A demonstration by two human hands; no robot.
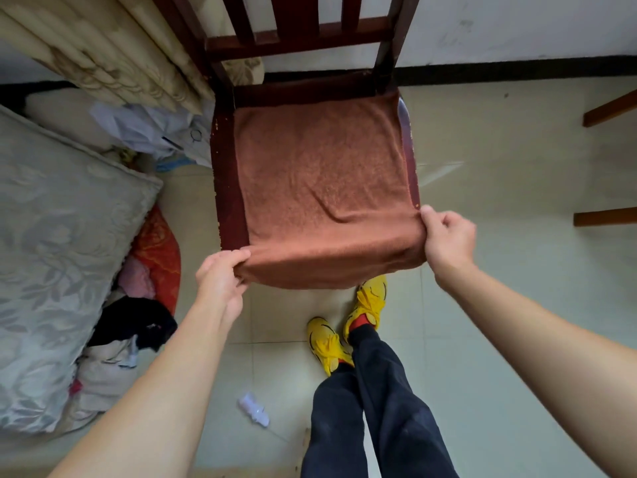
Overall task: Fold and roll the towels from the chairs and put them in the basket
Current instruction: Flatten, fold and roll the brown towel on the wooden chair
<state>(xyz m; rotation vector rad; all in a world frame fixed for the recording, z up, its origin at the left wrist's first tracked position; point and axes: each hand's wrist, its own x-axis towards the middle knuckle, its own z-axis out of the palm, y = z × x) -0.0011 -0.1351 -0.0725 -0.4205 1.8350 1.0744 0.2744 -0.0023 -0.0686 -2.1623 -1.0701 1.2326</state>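
A rust-brown towel lies spread flat over the seat of a dark red wooden chair, covering nearly all of it. Its near edge droops over the chair's front rail. The left hand pinches the towel's corner at the chair's front left, thumb on top and fingers tucked beneath the cloth. The right hand pinches the corner at the chair's front right, its fingers curled round the hem, so the front edge is drawn taut between the two hands (a few soft creases run across the cloth just behind that edge).

In front of the chair, the person's yellow shoes and dark trousers stand on the pale tiled floor, one shoe partly under the hanging towel. To the chair's left lies a grey patterned cushion with a heap of clothes beside it, and a cream curtain hangs near the chair's back left. A crumpled white wrapper sits on the floor in front of the chair. Well to the chair's right, two brown wooden legs jut in.
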